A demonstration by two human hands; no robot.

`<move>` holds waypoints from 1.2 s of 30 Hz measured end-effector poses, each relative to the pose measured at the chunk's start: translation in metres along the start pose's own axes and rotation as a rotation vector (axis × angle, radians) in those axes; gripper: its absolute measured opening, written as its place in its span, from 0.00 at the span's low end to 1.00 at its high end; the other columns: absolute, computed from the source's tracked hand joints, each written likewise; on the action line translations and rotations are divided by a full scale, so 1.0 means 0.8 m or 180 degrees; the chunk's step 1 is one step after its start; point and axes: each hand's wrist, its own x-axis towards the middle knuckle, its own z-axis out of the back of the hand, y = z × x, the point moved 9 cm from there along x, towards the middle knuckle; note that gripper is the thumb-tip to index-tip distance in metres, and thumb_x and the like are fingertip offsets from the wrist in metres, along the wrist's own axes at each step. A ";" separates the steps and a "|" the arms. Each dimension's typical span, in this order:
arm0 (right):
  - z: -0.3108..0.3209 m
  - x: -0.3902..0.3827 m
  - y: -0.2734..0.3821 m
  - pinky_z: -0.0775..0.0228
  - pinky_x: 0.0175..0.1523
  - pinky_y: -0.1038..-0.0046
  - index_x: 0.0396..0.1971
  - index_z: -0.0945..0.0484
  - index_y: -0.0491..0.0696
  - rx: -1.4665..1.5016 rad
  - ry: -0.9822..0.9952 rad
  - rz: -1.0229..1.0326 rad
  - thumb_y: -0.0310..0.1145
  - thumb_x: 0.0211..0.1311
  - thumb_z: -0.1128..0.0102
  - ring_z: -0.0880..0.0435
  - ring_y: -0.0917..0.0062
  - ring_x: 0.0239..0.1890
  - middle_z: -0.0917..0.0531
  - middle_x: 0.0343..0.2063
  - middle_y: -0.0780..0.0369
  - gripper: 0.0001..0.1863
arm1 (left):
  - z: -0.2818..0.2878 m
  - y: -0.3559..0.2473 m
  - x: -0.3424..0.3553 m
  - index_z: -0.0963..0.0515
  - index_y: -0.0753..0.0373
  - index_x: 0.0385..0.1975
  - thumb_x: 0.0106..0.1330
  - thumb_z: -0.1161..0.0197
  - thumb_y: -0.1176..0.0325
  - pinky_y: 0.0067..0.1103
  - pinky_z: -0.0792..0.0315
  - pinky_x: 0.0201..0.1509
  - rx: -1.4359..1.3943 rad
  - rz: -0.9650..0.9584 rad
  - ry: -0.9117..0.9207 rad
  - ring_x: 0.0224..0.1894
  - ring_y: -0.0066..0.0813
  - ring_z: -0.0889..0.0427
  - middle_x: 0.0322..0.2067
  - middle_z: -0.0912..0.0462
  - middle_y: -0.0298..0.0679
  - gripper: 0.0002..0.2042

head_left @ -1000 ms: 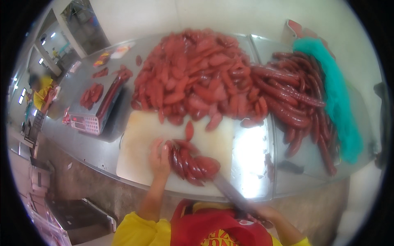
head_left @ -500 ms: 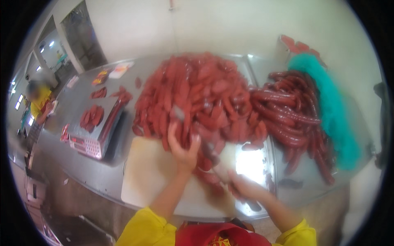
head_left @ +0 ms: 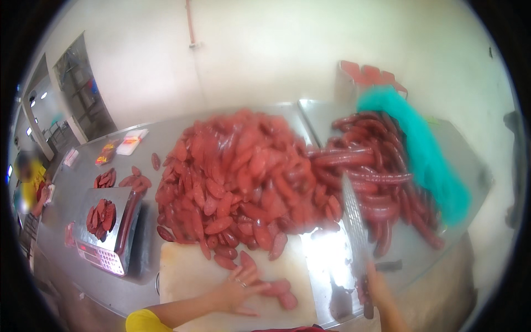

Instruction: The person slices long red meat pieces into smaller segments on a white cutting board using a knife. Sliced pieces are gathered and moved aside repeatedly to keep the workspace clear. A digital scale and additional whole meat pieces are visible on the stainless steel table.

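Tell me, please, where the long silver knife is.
In the head view, right of centre, the long silver knife is in the bare right hand, its tip seen against the long, glossy red sausages.

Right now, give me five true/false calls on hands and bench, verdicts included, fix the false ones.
1. The right hand holds a knife. True.
2. The left hand is on the scale. False: the left hand is over the cutting board, at some sausage slices.
3. A teal bundle lies beside the whole sausages. True.
4. The scale's plate holds nothing. False: cut pieces lie on the scale.
5. The big pile of cut sausage is left of the whole sausages. True.
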 end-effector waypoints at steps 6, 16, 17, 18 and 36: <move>-0.007 -0.023 -0.060 0.36 0.13 0.69 0.22 0.26 0.41 0.0708 0.0099 -0.0458 0.68 0.67 0.62 0.32 0.73 0.06 0.29 0.10 0.60 0.40 | -0.038 -0.014 0.104 0.29 0.40 0.63 0.51 0.38 0.33 0.59 0.57 0.66 0.0942 -0.0169 -0.0820 0.70 0.53 0.46 0.67 0.38 0.44 0.37; 0.093 -0.040 -0.031 0.37 0.19 0.75 0.26 0.25 0.40 0.0285 0.0122 -0.0003 0.60 0.72 0.62 0.29 0.78 0.12 0.26 0.13 0.62 0.34 | 0.071 0.081 0.334 0.19 0.49 0.44 0.61 0.37 0.49 0.47 0.52 0.68 0.2264 0.0335 -0.2535 0.62 0.39 0.33 0.54 0.24 0.36 0.17; 0.108 -0.039 -0.030 0.37 0.19 0.75 0.26 0.25 0.40 0.0368 0.0129 0.0038 0.60 0.72 0.62 0.29 0.78 0.12 0.26 0.13 0.62 0.34 | 0.089 0.091 0.347 0.19 0.50 0.44 0.62 0.38 0.51 0.47 0.52 0.67 0.2151 0.0559 -0.2635 0.61 0.39 0.32 0.53 0.24 0.36 0.15; 0.124 -0.039 -0.032 0.37 0.19 0.75 0.26 0.25 0.41 0.0429 0.0117 0.0062 0.59 0.72 0.62 0.29 0.78 0.12 0.26 0.13 0.62 0.34 | 0.109 0.098 0.360 0.19 0.50 0.44 0.62 0.38 0.52 0.48 0.52 0.67 0.2155 0.0731 -0.2765 0.60 0.38 0.32 0.51 0.23 0.37 0.14; 0.228 0.000 -0.067 0.34 0.21 0.75 0.30 0.25 0.41 0.0468 -0.0439 0.0487 0.53 0.74 0.62 0.27 0.78 0.13 0.24 0.14 0.62 0.29 | 0.122 0.046 0.621 0.28 0.65 0.42 0.54 0.30 0.58 0.42 0.28 0.49 0.1130 0.0889 -0.0764 0.46 0.57 0.21 0.40 0.19 0.57 0.22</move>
